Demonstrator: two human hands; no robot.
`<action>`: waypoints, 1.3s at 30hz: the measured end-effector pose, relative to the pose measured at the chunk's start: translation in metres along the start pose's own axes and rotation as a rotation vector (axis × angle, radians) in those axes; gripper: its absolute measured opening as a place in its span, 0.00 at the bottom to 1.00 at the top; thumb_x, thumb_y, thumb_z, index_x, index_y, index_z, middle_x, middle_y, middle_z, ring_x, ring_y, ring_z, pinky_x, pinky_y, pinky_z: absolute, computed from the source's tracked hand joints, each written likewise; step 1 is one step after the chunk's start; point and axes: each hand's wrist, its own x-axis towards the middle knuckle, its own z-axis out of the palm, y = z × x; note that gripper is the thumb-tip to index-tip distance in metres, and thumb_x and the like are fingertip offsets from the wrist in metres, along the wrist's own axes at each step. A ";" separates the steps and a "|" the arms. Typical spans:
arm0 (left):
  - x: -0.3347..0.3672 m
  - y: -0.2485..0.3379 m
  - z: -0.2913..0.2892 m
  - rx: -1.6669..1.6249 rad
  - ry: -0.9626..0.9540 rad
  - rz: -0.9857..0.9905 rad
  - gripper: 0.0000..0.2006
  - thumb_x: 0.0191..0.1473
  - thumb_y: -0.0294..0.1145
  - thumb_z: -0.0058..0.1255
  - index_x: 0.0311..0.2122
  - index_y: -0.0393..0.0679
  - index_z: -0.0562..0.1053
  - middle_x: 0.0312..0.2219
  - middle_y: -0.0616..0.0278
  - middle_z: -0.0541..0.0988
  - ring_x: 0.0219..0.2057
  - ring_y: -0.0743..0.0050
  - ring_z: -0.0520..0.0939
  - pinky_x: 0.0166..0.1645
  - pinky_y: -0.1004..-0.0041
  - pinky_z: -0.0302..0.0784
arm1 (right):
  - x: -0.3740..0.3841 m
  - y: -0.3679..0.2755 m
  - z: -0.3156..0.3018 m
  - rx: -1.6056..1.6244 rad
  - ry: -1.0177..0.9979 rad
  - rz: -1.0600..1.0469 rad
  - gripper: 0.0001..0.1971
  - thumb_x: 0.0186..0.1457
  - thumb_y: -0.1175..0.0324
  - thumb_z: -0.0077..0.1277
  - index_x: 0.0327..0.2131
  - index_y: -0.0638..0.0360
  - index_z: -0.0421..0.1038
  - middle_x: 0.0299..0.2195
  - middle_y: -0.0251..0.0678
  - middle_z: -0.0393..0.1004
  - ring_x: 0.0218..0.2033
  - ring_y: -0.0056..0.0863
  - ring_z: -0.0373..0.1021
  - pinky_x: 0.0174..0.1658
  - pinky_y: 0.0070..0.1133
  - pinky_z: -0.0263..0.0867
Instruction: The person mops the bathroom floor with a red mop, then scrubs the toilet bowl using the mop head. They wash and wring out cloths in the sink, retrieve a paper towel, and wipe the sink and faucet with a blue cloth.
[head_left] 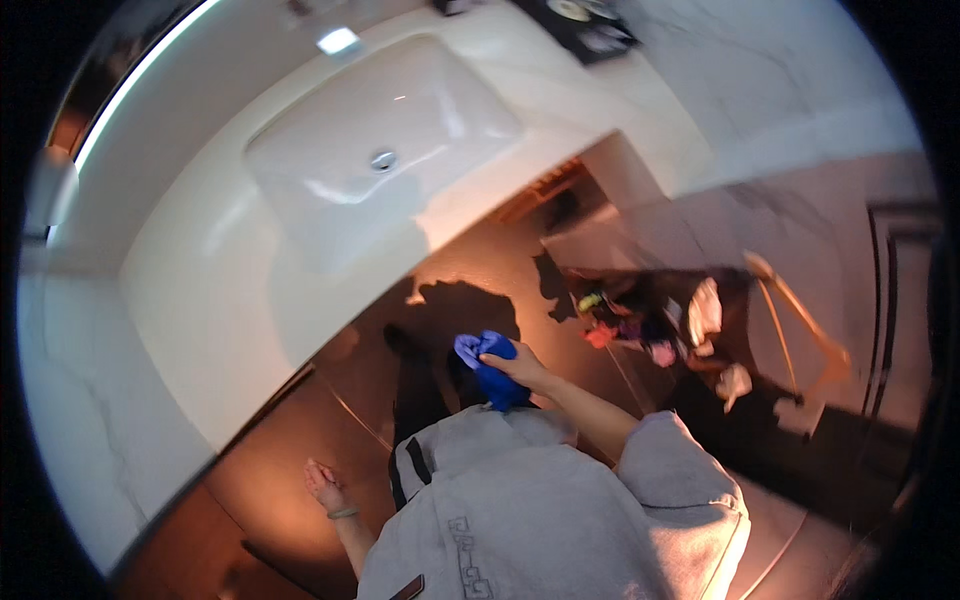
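Observation:
A bright blue bundle of soft fabric (497, 383), paler and gathered at its far end, is in my right hand (522, 366). The thumb lies across its top and the fingers wrap its side, in front of my body; what kind of item it is does not show clearly. Lower and to the left, my left hand (322, 482) hangs beside me above the brown floor, away from the counter. Its fingers are loosely bent, with nothing seen in them, and a pale green band (343, 513) circles that wrist.
Ahead is a white counter (190, 300) with a rectangular sink (300, 185) and metal drain (384, 161). A black tray (580, 35) stands at the far right. On the right, a dark shelf (735, 345) holds several small colourful items, beside a curved wooden handle (805, 315).

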 end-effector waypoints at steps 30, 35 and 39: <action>-0.058 0.039 0.158 0.330 -0.519 0.132 0.16 0.62 0.40 0.43 0.22 0.50 0.61 0.09 0.74 0.60 0.09 0.88 0.56 0.14 0.85 0.52 | 0.030 0.107 -0.311 1.526 0.863 -0.479 0.21 0.52 0.75 0.52 0.51 0.54 0.67 0.44 0.33 0.73 0.45 0.25 0.69 0.52 0.23 0.62; -0.055 0.043 0.167 0.393 -0.534 0.151 0.16 0.62 0.39 0.43 0.22 0.50 0.60 0.09 0.73 0.60 0.09 0.88 0.56 0.14 0.84 0.52 | 0.025 0.098 -0.281 0.066 1.638 -0.485 0.18 0.49 0.74 0.53 0.46 0.63 0.69 0.44 0.47 0.73 0.47 0.43 0.68 0.51 0.31 0.61; -0.058 0.049 0.161 0.406 -0.490 0.189 0.17 0.62 0.39 0.43 0.21 0.49 0.60 0.09 0.73 0.60 0.09 0.88 0.58 0.15 0.84 0.53 | 0.044 0.102 -0.312 0.029 1.375 -0.011 0.20 0.57 0.64 0.41 0.52 0.61 0.64 0.49 0.50 0.69 0.51 0.47 0.64 0.53 0.31 0.60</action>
